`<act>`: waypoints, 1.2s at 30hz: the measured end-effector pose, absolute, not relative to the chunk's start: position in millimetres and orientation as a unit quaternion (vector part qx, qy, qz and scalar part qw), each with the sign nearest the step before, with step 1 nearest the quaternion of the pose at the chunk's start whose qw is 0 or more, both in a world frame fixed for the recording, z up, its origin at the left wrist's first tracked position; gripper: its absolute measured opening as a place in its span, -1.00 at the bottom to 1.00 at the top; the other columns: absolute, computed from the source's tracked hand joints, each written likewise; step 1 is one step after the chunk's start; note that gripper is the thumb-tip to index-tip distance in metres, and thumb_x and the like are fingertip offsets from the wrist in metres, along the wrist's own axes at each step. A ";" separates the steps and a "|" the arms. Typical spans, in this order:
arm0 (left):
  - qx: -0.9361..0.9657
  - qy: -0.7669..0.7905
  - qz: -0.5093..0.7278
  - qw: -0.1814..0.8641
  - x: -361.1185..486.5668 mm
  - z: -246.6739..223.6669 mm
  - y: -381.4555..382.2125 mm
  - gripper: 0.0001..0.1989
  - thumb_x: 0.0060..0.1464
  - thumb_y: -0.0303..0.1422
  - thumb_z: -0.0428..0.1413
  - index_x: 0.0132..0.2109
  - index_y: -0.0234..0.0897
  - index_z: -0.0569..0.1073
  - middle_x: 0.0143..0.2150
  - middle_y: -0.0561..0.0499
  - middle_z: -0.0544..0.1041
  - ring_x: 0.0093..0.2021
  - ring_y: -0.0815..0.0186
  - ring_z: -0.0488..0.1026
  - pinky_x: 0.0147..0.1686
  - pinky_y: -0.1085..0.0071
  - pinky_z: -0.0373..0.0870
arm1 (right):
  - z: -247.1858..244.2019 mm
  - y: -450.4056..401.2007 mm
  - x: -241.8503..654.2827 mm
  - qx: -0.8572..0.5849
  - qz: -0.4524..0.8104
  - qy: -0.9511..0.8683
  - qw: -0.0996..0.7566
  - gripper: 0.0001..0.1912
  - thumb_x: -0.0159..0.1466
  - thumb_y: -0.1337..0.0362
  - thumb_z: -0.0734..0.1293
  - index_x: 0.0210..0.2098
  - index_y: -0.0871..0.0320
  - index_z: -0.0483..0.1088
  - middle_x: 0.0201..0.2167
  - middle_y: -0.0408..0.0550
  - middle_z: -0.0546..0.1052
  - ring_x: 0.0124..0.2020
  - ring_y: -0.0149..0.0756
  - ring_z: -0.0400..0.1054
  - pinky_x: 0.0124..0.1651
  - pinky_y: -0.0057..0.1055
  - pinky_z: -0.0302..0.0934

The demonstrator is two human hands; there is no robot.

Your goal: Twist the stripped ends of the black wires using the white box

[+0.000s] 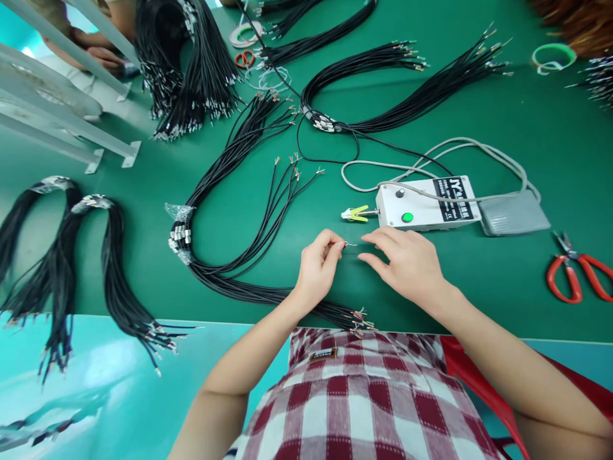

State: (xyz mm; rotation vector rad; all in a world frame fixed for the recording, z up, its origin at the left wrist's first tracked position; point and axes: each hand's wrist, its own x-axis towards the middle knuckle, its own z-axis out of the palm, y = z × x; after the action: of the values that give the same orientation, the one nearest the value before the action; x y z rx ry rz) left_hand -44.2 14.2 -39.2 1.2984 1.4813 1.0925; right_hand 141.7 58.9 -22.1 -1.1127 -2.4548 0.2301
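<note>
My left hand (318,265) pinches the end of a black cable, and thin bare wire strands (351,244) stick out past the fingertips. Just to the right, my right hand (405,259) has thumb and fingers apart, with nothing visible between them. Below and left of my hands lies a bundle of black cables (230,281) with stripped ends, curving round from a white-labelled, plastic-wrapped middle (181,234). Beyond my right hand stands a white machine box (426,204) with a green button and a yellow-and-white clip head (354,214) on its shaft.
Red-handled pliers (569,262) lie at the right, near a grey pedal (514,214). More black cable bundles (407,105) lie across the green table (502,281) and hang over its left front edge. Metal legs (76,115) stand at the left, with another person's hands (103,57) behind.
</note>
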 end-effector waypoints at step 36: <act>0.534 0.629 0.369 0.429 -68.9 -50.8 93.1 -0.84 0.16 -0.42 0.05 -0.41 -0.25 0.32 -0.59 0.14 0.35 -0.58 0.44 0.26 -0.50 0.51 0.16 | -35.1 140.6 111.5 -0.353 0.079 -0.912 0.191 -0.65 0.31 0.49 0.26 -0.58 0.10 0.27 -0.54 -0.05 0.35 -0.27 -0.16 0.24 -0.09 -0.13 0.10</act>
State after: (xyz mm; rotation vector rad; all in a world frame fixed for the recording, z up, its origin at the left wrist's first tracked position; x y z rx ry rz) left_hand -68.9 93.1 -50.8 1.3328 1.5694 0.9203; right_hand 111.5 140.6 -35.1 -0.9916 -2.5630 0.2231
